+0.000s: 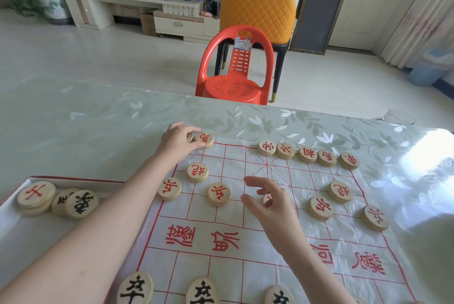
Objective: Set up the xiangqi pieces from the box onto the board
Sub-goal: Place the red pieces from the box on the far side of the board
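Our left hand [177, 138] reaches to the far left corner of the board [228, 217], its grip curled round a red piece [189, 137] just beside the horse piece [204, 139], likely because that end of the back row has gaps. Our right hand [270, 203] hovers mid-board, grip loose over a half-hidden piece [267, 198]; we cannot tell if it holds it. Spare pieces wait in the box [14, 230], near left.

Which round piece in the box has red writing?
The leftmost piece in the box. The front piece beside it and the half-hidden piece both have black characters.
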